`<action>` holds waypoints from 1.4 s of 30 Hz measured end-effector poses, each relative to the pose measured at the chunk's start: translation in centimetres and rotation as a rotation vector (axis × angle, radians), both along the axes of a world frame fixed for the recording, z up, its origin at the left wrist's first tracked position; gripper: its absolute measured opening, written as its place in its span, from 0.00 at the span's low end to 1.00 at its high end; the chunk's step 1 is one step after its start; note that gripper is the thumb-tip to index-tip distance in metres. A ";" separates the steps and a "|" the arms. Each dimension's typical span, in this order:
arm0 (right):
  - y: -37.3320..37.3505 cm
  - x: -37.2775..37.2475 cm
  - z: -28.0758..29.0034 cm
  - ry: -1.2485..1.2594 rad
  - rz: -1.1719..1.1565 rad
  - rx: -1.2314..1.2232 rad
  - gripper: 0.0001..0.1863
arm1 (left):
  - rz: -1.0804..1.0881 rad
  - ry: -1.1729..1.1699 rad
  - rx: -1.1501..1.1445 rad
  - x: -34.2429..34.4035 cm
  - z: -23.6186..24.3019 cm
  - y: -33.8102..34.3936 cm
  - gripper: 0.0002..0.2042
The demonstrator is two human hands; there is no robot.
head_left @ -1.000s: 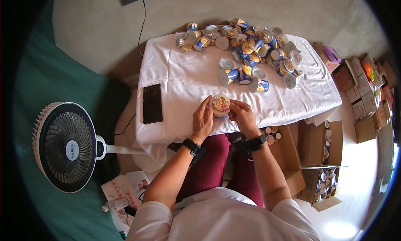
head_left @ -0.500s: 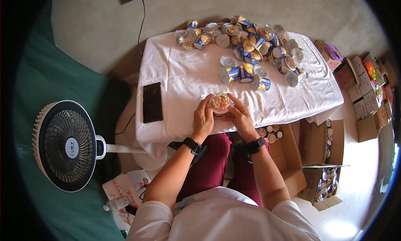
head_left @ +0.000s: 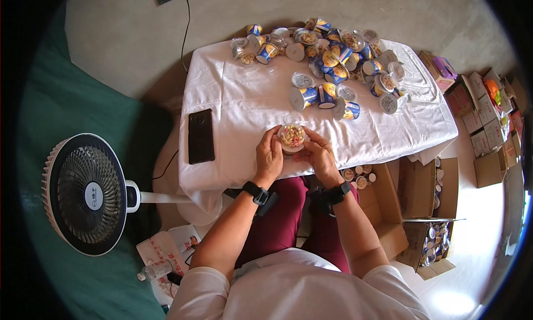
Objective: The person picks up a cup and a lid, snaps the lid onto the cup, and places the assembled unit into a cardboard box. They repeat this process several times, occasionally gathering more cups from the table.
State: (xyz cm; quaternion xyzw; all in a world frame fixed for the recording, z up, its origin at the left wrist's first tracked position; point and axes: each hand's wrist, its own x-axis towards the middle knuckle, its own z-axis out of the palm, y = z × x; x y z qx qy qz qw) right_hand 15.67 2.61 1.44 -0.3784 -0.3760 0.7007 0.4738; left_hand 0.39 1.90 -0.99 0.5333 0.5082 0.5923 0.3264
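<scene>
"Cup (head_left: 292, 135), one, clear dome over pink and yellow pieces: location?"

"Near edge of the white-clothed table (head_left: 244, 120), left of middle, between left hand (head_left: 268, 159) and right hand (head_left: 321, 158). Whether its base touches the table, cannot tell."

"Fingers?"

"Left: curled, gripping the cup's left side. Right: closed on the opposite side."

"Also on the table?"

"Blue-and-yellow cups (head_left: 326, 96), small group, beyond the hands. Heap of similar cups (head_left: 340, 54), jumbled, along the far edge. Phone (head_left: 201, 135), black, one, flat by the left edge."

"Off it?"

"Fan (head_left: 83, 192), one, past the left edge. Open cartons (head_left: 448, 184), holding lidded containers (head_left: 436, 245), below the near edge toward the right corner."
</scene>
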 end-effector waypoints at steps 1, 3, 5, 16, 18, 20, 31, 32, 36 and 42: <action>0.0 -0.1 0.0 0.014 -0.007 -0.013 0.26 | 0.001 0.000 0.012 0.0 -0.1 0.1 0.14; 0.0 -0.2 0.1 0.016 -0.001 -0.021 0.26 | 0.006 0.001 0.015 -0.1 -0.4 0.2 0.15; 0.0 -0.2 0.1 0.018 -0.003 -0.029 0.26 | 0.004 0.001 0.018 0.0 -0.1 0.3 0.15; -1.1 0.0 0.1 -0.185 0.046 0.182 0.32 | -0.056 -0.087 -0.065 -0.3 0.3 -0.3 0.15; -1.1 0.1 0.1 -0.220 0.046 0.193 0.34 | -0.048 -0.070 -0.040 -0.2 0.2 -0.3 0.15; -1.2 -0.1 0.5 -0.252 0.051 0.204 0.35 | -0.036 -0.051 -0.015 -0.4 0.0 -0.3 0.15; -1.2 -0.3 1.4 -0.254 0.126 0.189 0.36 | -0.071 -0.121 -0.062 -0.3 0.2 -0.4 0.18; -1.2 -0.3 1.5 -0.255 0.124 0.190 0.36 | -0.073 -0.122 -0.061 -0.3 0.5 -0.5 0.18; -1.0 -0.2 1.3 -0.204 0.096 0.199 0.37 | -0.061 -0.060 -0.057 -0.2 1.2 -1.0 0.17; -0.9 -0.5 0.0 -0.100 -0.005 0.240 0.35 | -0.094 0.061 -0.032 -0.3 0.8 -0.6 0.18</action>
